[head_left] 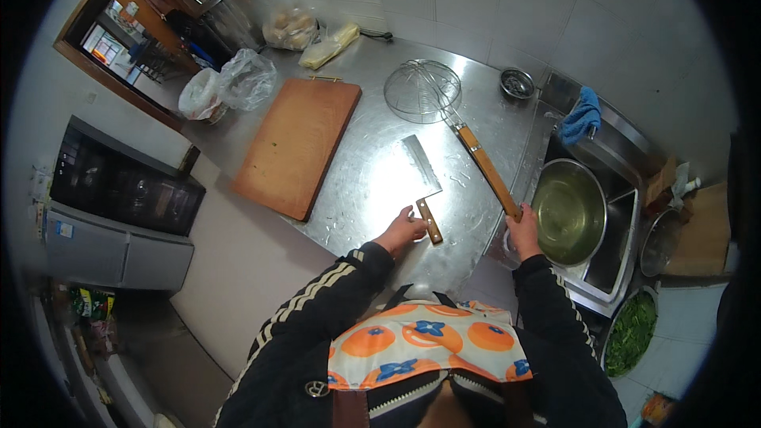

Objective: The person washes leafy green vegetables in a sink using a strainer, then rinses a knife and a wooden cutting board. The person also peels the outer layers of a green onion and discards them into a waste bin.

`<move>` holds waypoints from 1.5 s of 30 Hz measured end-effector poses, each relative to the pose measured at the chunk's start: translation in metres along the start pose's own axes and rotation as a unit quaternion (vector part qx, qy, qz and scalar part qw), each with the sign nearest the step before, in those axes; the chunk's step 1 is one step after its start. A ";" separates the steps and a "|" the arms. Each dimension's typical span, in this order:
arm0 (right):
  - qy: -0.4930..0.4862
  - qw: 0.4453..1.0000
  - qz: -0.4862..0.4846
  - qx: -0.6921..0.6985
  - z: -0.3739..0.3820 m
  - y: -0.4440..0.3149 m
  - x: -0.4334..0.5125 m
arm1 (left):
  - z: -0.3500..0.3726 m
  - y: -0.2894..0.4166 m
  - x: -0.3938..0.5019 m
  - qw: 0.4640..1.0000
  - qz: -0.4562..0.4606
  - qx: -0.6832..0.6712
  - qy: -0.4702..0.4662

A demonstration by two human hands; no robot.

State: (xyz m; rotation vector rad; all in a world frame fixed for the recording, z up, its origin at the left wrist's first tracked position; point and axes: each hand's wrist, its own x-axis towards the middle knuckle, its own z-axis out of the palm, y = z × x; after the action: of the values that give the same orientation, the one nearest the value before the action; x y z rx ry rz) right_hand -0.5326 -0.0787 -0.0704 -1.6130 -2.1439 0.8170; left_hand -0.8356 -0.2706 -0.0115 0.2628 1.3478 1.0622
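Observation:
My right hand point(525, 234) grips the end of the long wooden handle of a wire strainer point(484, 163). The strainer's round mesh basket lies on the steel worktop, toward the wall. My left hand point(405, 233) is at the wooden grip of a cleaver point(423, 160), its fingers apart and at the edge of the grip; whether they touch it is hard to see. The cleaver lies flat, blade pointing away from me. To its left a thick wooden cutting board point(300, 145) with a few green scraps rests on the steel worktop point(362, 190).
At right, a large metal basin point(569, 214) of greenish liquid sits in the sink point(618, 249), with a blue cloth point(581, 116) behind. A small steel bowl point(517, 83) stands near the wall. Chopped greens fill a bowl point(631, 333). Plastic bags point(247, 79) lie beyond the board.

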 end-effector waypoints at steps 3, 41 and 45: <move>-0.032 0.999 -0.028 -0.013 -0.008 -0.012 0.006 | 0.000 -0.003 0.000 0.996 0.010 0.089 0.003; -0.128 0.986 -0.105 0.009 0.109 -0.267 -0.087 | -0.560 0.040 -0.044 0.794 0.068 0.420 0.434; -0.203 0.974 -0.102 -0.015 0.108 -0.294 -0.112 | -0.547 0.013 -0.060 0.908 0.068 0.218 0.351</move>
State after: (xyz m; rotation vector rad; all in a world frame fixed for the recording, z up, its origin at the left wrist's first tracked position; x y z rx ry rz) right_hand -0.7845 -0.2679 0.0369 -1.2928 -2.5574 1.1290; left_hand -1.3118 -0.5287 -0.1112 0.3212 2.2547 0.9962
